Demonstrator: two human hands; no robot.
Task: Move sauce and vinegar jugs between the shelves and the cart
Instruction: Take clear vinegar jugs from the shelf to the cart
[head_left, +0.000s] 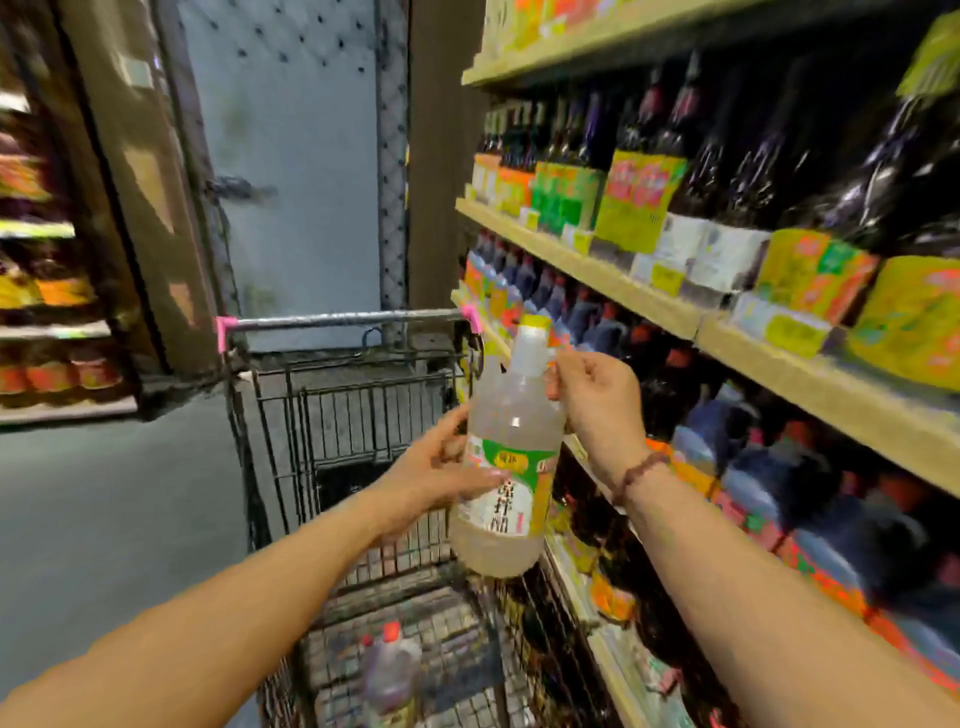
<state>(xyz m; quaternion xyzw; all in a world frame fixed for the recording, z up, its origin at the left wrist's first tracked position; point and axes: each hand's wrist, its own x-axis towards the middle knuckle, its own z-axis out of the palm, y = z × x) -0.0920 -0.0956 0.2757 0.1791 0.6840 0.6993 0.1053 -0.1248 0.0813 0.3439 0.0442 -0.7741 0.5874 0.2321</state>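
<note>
A clear vinegar jug (506, 457) with a pale liquid, a green and yellow label and a yellow cap hangs in the air over the wire cart (343, 415). My right hand (597, 400) grips its handle near the neck. My left hand (441, 467) presses against its side at the label. Another clear jug (389, 670) with a red cap lies low in the cart basket. On the right, wooden shelves (597, 270) carry rows of dark sauce jugs (717, 176) with yellow and green labels.
The cart has a grey handle bar with pink ends (348, 319). A grey metal door (291, 156) stands beyond it. More shelves with orange goods (52, 291) are on the left. Grey floor (104, 519) lies left of the cart.
</note>
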